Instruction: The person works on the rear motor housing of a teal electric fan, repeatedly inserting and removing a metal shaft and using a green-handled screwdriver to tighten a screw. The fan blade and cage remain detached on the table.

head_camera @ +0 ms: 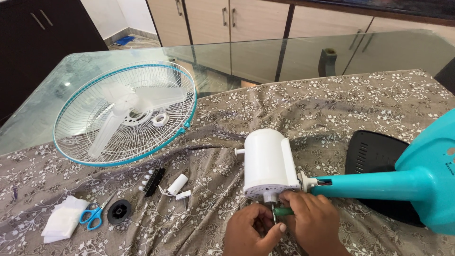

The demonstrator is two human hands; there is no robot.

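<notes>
A white cylindrical fan motor housing (269, 163) lies on its side on the patterned cloth, joined to a teal fan stand (379, 185) that runs off to the right. Both hands work at the housing's near underside. My right hand (313, 219) grips a green-handled screwdriver (283, 211) pointing left toward the housing's bottom. My left hand (249, 230) pinches the screwdriver's metal shaft near its tip, just below the housing.
A white and teal fan guard (125, 114) with clear blades and a white ring nut inside rests on the glass table (265, 52) at left. Blue scissors (92, 215), a black round cap (119, 211), a black switch block (154, 181), a white capacitor (177, 185), a folded white cloth (64, 224) and a black panel (374, 156) lie around.
</notes>
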